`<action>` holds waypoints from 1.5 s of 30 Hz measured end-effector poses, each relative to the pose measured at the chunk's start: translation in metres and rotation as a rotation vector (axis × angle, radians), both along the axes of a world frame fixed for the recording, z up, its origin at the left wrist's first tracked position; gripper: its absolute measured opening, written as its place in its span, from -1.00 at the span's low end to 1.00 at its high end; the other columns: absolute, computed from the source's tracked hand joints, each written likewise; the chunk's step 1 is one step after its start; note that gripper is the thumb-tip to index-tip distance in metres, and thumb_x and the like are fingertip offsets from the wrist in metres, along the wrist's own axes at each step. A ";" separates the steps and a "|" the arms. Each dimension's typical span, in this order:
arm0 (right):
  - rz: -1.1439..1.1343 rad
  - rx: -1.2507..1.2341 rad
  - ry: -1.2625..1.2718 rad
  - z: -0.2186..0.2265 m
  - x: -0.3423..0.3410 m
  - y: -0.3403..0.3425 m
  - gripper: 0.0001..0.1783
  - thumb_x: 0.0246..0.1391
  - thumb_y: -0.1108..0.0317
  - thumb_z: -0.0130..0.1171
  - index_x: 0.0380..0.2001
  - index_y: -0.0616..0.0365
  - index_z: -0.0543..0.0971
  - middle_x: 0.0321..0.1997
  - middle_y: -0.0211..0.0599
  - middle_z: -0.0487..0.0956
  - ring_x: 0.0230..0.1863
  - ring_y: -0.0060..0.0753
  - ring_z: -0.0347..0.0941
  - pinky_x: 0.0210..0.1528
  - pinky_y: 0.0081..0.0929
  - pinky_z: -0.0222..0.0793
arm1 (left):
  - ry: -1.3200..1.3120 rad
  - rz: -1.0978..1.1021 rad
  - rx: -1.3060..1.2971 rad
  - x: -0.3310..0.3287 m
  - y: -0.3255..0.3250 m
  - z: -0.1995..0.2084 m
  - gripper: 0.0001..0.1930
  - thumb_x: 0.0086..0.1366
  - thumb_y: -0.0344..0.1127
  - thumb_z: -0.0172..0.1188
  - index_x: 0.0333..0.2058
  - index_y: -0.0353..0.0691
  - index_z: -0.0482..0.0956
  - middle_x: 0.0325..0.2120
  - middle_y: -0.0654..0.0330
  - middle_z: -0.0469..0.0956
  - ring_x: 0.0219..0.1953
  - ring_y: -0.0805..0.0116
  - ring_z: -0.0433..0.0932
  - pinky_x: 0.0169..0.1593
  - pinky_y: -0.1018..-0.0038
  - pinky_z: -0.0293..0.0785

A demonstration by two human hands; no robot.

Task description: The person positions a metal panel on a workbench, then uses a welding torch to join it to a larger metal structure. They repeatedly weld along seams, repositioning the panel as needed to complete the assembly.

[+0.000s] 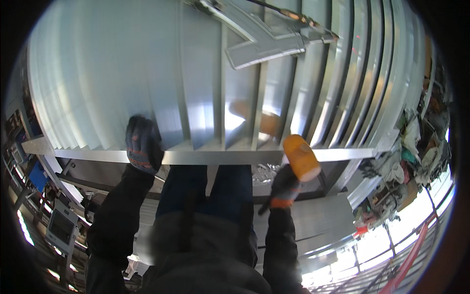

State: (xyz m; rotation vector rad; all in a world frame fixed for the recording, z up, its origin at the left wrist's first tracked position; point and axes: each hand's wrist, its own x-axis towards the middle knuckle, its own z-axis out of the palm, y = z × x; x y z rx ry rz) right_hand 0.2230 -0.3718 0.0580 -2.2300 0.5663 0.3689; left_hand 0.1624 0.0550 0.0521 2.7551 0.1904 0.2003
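A large slatted panel of shiny metal (200, 98), its slats running away from me, fills the space before me. A flat metal bar (210, 157) forms its near edge. My left hand (143, 143), in a dark grey glove with orange marks, lies over this bar at the left, fingers stretched forward onto the slats. At the right, my right hand (286, 187), gloved alike, is closed round the handle of a mallet with an orange head (301, 158). The mallet head is over the near bar; I cannot tell whether it touches. The slats mirror its orange colour.
A grey, branched metal piece (267, 46) lies across the slats at the far side, with a dark cable (284, 11) by it. Mixed scraps and bags (399, 166) are heaped at the right. At the left stands a grey box with a dark screen (62, 225).
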 end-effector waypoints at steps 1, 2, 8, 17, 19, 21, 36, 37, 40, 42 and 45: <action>-0.036 0.130 0.085 -0.001 0.000 0.002 -0.58 0.34 0.01 -0.08 -0.04 0.14 0.49 -0.27 -0.29 0.55 -0.25 -0.41 0.49 -0.16 -0.50 0.41 | 0.008 0.016 0.003 0.000 0.000 -0.001 -0.50 0.03 -0.60 0.09 0.03 -0.49 0.38 -0.01 -0.27 0.39 0.07 -0.37 0.40 0.07 -0.09 0.39; -0.157 0.230 0.121 0.000 0.001 0.003 -0.57 0.34 0.00 -0.08 -0.04 0.14 0.49 -0.26 -0.28 0.56 -0.23 -0.41 0.50 -0.14 -0.50 0.42 | -0.017 0.009 0.012 -0.001 0.001 0.000 -0.50 0.03 -0.60 0.09 0.03 -0.49 0.38 -0.01 -0.27 0.39 0.07 -0.37 0.40 0.07 -0.09 0.40; 0.745 -0.440 -0.331 0.007 -0.018 0.028 -0.70 0.35 0.22 -0.01 -0.03 0.19 0.50 -0.20 -0.26 0.57 -0.17 -0.32 0.49 -0.07 -0.43 0.44 | 0.043 0.031 -0.046 -0.003 0.004 0.003 -0.54 0.07 -0.54 0.07 0.01 -0.49 0.41 -0.02 -0.28 0.41 0.07 -0.36 0.40 0.08 -0.08 0.41; 0.925 -0.727 -0.189 0.005 -0.024 0.025 -0.66 0.36 0.23 -0.07 0.03 0.21 0.48 -0.06 -0.16 0.52 0.05 -0.23 0.44 0.11 -0.43 0.37 | 0.043 0.044 -0.050 -0.009 0.002 -0.003 -0.65 0.09 -0.50 0.10 -0.10 -0.43 0.50 -0.04 -0.19 0.44 0.09 -0.29 0.41 0.11 -0.09 0.41; 0.707 -0.362 -0.032 0.009 -0.026 0.038 -0.64 0.31 0.25 0.02 0.07 0.21 0.49 0.00 -0.11 0.54 0.10 -0.12 0.45 0.15 -0.35 0.38 | 0.005 0.070 -0.060 -0.010 0.004 -0.003 -0.69 0.11 -0.48 0.11 -0.12 -0.40 0.50 -0.06 -0.14 0.45 0.05 -0.25 0.43 0.11 -0.07 0.41; 0.508 -0.059 0.045 0.011 -0.027 0.054 -0.60 0.30 0.25 0.03 0.12 0.20 0.49 0.06 -0.09 0.55 0.15 -0.11 0.45 0.18 -0.33 0.37 | 0.011 0.087 -0.072 -0.010 0.004 -0.001 -0.65 0.07 -0.51 0.07 -0.10 -0.39 0.50 -0.06 -0.14 0.45 0.06 -0.24 0.42 0.11 -0.06 0.41; 0.912 -0.218 0.051 0.042 -0.008 0.127 -0.81 0.26 0.36 0.10 -0.14 0.19 0.58 -0.22 -0.19 0.61 -0.15 -0.15 0.54 -0.19 -0.34 0.47 | 0.056 0.102 -0.222 -0.019 0.008 0.000 -0.56 -0.01 -0.44 0.11 -0.07 -0.34 0.54 0.01 -0.10 0.45 0.15 -0.19 0.40 0.22 -0.02 0.34; 0.785 -0.087 0.026 0.042 -0.009 0.132 -0.80 0.25 0.31 0.10 -0.15 0.15 0.59 -0.27 -0.24 0.61 -0.17 -0.16 0.56 -0.20 -0.34 0.48 | 0.086 0.120 -0.228 -0.023 0.006 0.000 -0.59 0.00 -0.47 0.09 -0.09 -0.34 0.54 0.01 -0.11 0.45 0.14 -0.20 0.40 0.21 -0.01 0.35; 0.918 -0.187 -0.325 0.038 -0.015 0.139 -0.80 0.23 0.29 0.13 -0.16 0.14 0.60 -0.28 -0.29 0.62 -0.23 -0.17 0.57 -0.23 -0.35 0.49 | -0.050 0.169 -0.240 -0.027 0.008 -0.006 -0.55 0.05 -0.49 0.09 -0.01 -0.35 0.53 0.07 -0.08 0.45 0.17 -0.13 0.41 0.23 0.06 0.33; 0.986 -0.212 0.087 0.029 -0.020 0.142 -0.69 0.19 0.25 0.19 -0.06 0.15 0.55 -0.18 -0.23 0.62 -0.14 -0.23 0.57 -0.13 -0.36 0.50 | -0.127 0.313 -0.304 -0.031 0.007 -0.009 -0.53 0.05 -0.54 0.04 0.02 -0.38 0.50 0.07 -0.15 0.43 0.14 -0.18 0.41 0.21 0.05 0.34; 0.972 -0.064 0.089 0.020 -0.024 0.147 -0.58 0.08 0.20 0.31 -0.05 0.17 0.53 -0.16 -0.17 0.64 -0.12 -0.23 0.61 -0.12 -0.34 0.53 | -0.204 0.515 -0.347 -0.049 0.012 -0.005 -0.50 0.07 -0.58 -0.02 0.06 -0.42 0.44 0.07 -0.22 0.39 0.11 -0.24 0.40 0.19 0.03 0.35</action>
